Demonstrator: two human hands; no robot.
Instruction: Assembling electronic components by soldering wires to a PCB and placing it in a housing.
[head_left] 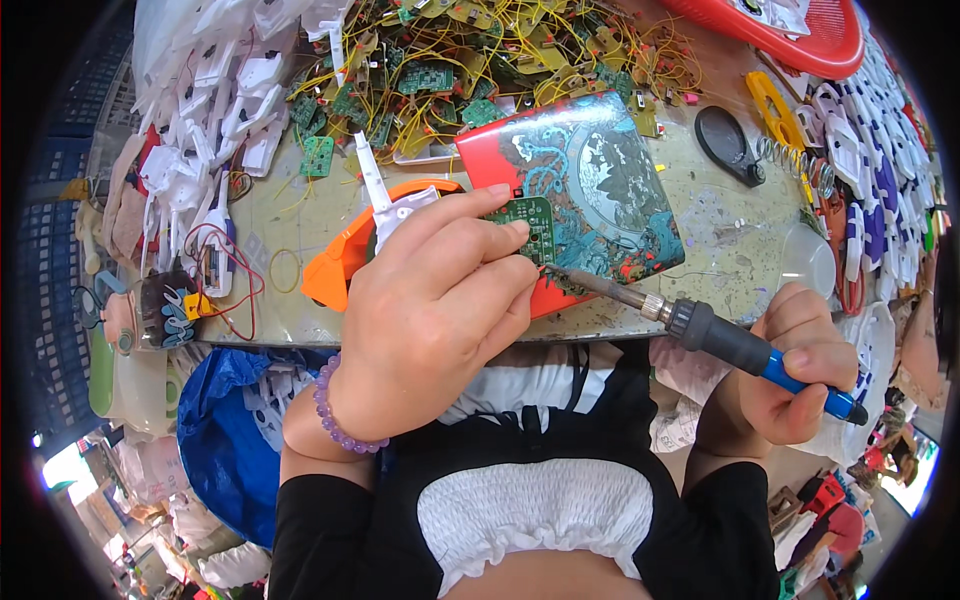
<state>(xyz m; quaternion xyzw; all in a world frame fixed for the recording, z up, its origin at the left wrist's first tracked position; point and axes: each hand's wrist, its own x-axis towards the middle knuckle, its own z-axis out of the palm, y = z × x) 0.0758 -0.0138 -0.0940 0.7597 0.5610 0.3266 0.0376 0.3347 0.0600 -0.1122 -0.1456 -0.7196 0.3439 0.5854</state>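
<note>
My left hand [440, 280], with a purple bead bracelet at its wrist, keeps its fingers closed on a small green circuit board [538, 222]. The board is over a red box or book [610, 160] with a blue and grey printed cover. A white plastic part with a narrow stem [372, 180] shows beside the hand, partly hidden by it. My right hand [800, 360] is wrapped round the blue handle end of a soldering iron [720, 335]. The iron's metal tip reaches the board's lower edge by my left fingertips; whether it touches I cannot tell.
An orange object [340, 262] lies beneath my left hand. Behind it is a heap of boards with yellow wires [480, 50]. White plastic parts [240, 90] are piled at left. A black magnifier-shaped piece [725, 145], a metal spring [790, 160] and a red basket [815, 45] are at right.
</note>
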